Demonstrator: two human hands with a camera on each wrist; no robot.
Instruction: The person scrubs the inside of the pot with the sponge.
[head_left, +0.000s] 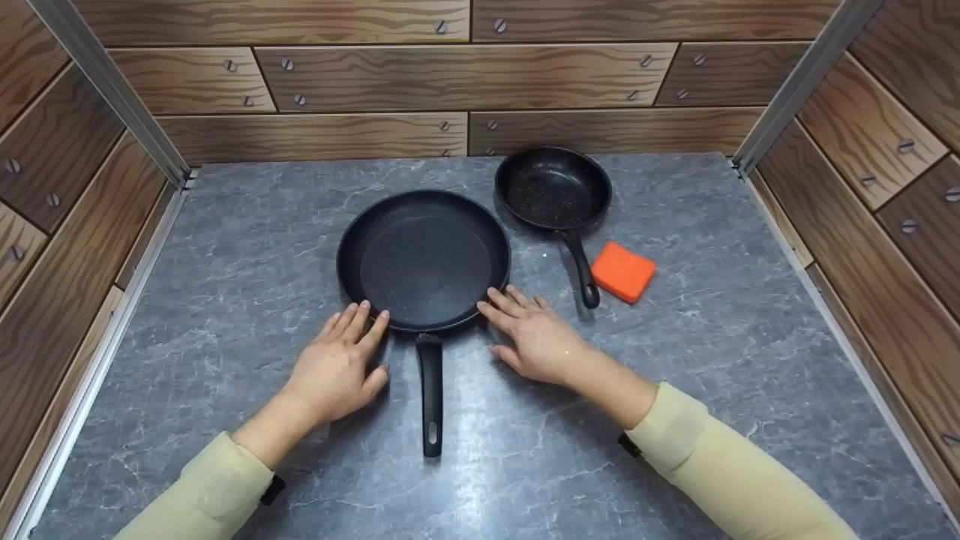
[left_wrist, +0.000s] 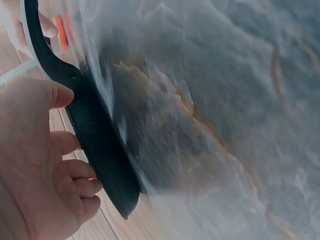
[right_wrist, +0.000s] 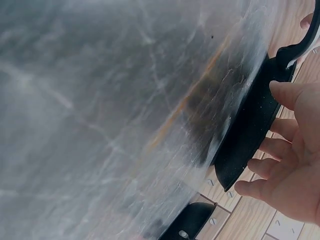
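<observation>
A large black frying pan lies upright on the grey marbled table, its handle pointing toward me. My left hand rests its straight, spread fingertips on the pan's near left rim. Over at the near right rim, the fingers of my right hand touch the edge in much the same way. In the left wrist view, the left hand is beside the wall of the pan. The right wrist view has the right hand along the opposite side of the pan.
A smaller black frying pan sits at the back right, handle angled toward me. Beside that handle lies an orange square sponge-like block. Wood-patterned walls enclose the table at the back and both sides.
</observation>
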